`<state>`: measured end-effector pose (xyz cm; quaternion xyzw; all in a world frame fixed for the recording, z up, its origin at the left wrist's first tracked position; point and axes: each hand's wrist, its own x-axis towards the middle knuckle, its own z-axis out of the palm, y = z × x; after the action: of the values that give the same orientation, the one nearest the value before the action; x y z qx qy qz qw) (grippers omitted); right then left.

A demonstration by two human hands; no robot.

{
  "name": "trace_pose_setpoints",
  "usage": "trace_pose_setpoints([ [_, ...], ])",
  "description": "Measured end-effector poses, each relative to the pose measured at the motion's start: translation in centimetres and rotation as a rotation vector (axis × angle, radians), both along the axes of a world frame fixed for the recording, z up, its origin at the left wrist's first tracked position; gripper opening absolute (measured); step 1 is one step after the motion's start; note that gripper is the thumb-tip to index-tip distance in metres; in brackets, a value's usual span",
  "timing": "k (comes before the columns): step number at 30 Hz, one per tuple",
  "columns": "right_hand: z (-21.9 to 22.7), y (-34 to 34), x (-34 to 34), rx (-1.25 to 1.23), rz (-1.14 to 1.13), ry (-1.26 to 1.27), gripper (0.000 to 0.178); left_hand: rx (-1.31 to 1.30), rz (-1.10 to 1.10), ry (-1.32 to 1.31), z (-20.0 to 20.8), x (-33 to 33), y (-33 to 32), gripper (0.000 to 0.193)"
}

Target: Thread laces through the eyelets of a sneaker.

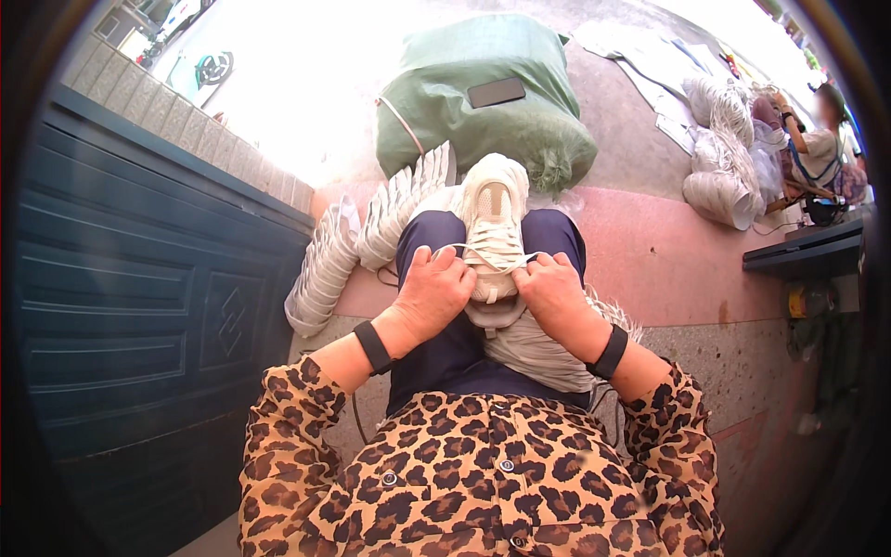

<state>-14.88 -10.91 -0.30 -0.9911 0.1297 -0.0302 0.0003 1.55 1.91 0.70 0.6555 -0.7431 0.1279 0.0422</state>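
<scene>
Floor point(640, 269) is pink up front, grey speckled nearer, bright paving beyond. Dk blue door point(121, 325) on L; green sack point(464, 135) ahead w/ phone point(497, 92) on top; co-worker point(821, 148) far R, nr pale bundles point(724, 176). Stacked pale rolls point(325, 265) btwn door & knees. Cream shoe point(492, 204) is btwn the knees, toe pointing away from wearer, heel toward; long axis approx straight fore-aft. L hand point(436, 290) & R hand point(560, 295), one each side: fingers pinched on laces point(492, 246), pulled outward.
</scene>
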Motion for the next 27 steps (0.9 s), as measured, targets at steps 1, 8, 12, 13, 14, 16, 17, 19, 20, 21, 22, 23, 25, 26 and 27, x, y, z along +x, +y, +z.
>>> trace_pose_setpoints([
  [1, 0.1, 0.1, 0.1, -0.006, -0.001, -0.002, 0.012, -0.006, -0.001, -0.002, 0.2, -0.1, -0.1, 0.013],
  [8, -0.6, 0.8, -0.4, 0.126, -0.038, -0.446, 0.007, -0.202, -0.015, 0.193, -1.5, -0.6, -0.1, 0.01],
  [12, 2.0, -0.2, 1.9, 0.686, -0.168, -0.772, 0.006, -0.296, 0.248, 0.995, 1.4, -1.5, -3.0, 0.007],
  [13, 3.5, -0.9, 2.5, 0.66, -0.182, -0.747, 0.009, -0.286, 0.281, 1.087, 2.9, -1.8, -4.0, 0.012],
  [14, 4.7, -1.9, 2.7, 0.719, -0.204, -0.658, 0.015, -0.196, 0.346, 1.216, 3.8, -1.9, -5.3, 0.014],
  [16, 4.6, -2.9, 3.5, 0.785, -0.203, -0.56, 0.021, -0.116, 0.434, 1.34, 3.7, -0.7, -6.4, 0.016],
  [17, 3.4, -3.4, 3.6, 0.77, -0.282, -0.614, 0.028, -0.117, 0.514, 1.337, 2.6, 0.3, -6.5, 0.014],
  [19, 1.2, -4.4, 2.3, 0.729, -0.39, -0.689, 0.042, -0.11, 0.597, 1.337, 1.1, 1.4, -5.6, 0.012],
  [20, -0.2, -5.2, 1.1, 0.792, -0.434, -0.743, 0.039, -0.213, 0.527, 1.216, 0.6, 1.5, -4.3, 0.012],
  [21, -1.6, -5.7, -0.3, 0.861, -0.478, -0.795, 0.036, -0.309, 0.461, 1.089, 0.2, 1.0, -2.7, 0.012],
  [22, -2.7, -6.0, -1.7, 0.867, -0.478, -0.793, 0.036, -0.264, 0.404, 0.999, -0.1, -0.1, -1.1, 0.012],
  [23, -3.6, -6.2, -3.2, 0.977, -0.568, -0.741, 0.034, -0.221, 0.345, 0.907, -0.4, -1.3, 0.5, 0.012],
  [25, -4.2, -5.5, -4.6, 1.084, -0.662, -0.687, 0.032, -0.045, 0.014, 0.798, -2.3, -3.2, 2.4, 0.019],
  [26, -4.2, -4.9, -4.7, 1.07, -0.655, -0.686, 0.032, 0.055, -0.018, 0.661, -2.9, -4.1, 2.7, 0.027],
  [27, -4.1, -4.2, -5.0, 1.055, -0.654, -0.685, 0.031, 0.061, -0.022, 0.661, -3.1, -4.6, 2.5, 0.027],
])
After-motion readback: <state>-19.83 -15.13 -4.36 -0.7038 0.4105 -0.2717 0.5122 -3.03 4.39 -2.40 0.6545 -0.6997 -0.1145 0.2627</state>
